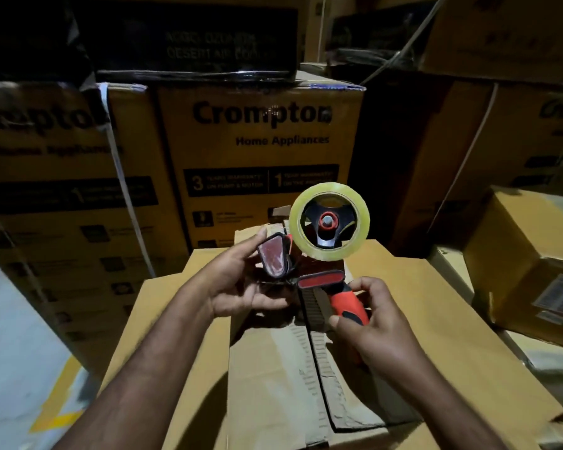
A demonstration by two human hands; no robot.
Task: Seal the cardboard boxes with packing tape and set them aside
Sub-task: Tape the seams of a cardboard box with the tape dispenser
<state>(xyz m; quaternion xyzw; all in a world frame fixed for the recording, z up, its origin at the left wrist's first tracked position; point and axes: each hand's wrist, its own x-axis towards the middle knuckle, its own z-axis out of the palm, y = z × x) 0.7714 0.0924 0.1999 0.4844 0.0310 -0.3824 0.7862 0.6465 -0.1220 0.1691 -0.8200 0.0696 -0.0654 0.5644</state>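
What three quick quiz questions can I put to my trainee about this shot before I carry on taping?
1. True or false: the tape roll lies loose, off the tape gun.
2. Which hand holds the orange handle? A) left B) right C) neither
3. Fill in: the big box behind reads "____ Home Appliances".
Key: 1 false, the roll is mounted on the gun; 2 B, the right hand; 3 Crompton.
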